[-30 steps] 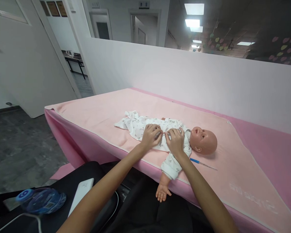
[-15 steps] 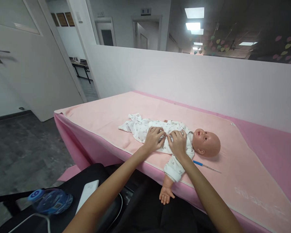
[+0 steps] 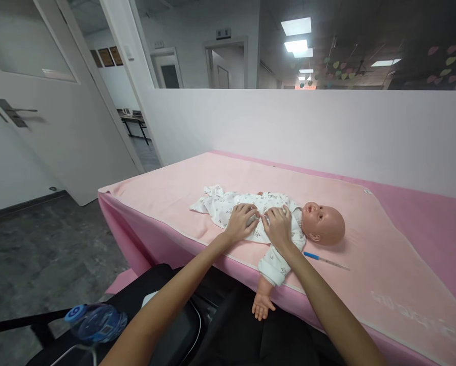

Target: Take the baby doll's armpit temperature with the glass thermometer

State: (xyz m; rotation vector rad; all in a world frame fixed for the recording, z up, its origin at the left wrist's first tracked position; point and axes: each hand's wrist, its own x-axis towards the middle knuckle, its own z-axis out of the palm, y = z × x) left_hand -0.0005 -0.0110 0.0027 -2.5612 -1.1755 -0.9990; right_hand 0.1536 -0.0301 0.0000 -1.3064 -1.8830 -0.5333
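Note:
A baby doll (image 3: pixel 323 224) lies on its back, head to the right, in a white printed romper (image 3: pixel 221 207). My left hand (image 3: pixel 243 222) is closed, its fingers pinching the romper at the belly. Close beside it, my right hand (image 3: pixel 278 226) is also closed on the romper, at the chest. The fingertips of both hands nearly meet; the exact bit of fabric between them is too small to make out. One doll arm hangs over the table edge below my right wrist. A thermometer with a blue end (image 3: pixel 326 260) lies right of that arm.
A pale pink blanket (image 3: pixel 380 264) covers the table over a darker pink cloth (image 3: pixel 433 218). At lower left, a water bottle (image 3: pixel 98 323) lies on a black chair (image 3: pixel 174 325). A white wall (image 3: pixel 307 132) with a window stands behind; a door (image 3: pixel 68 122) is at left.
My head view has tilted up and shifted slightly, so the surroundings sit differently in the picture. Both hands stay at the same place on the romper, the fingers barely moved.

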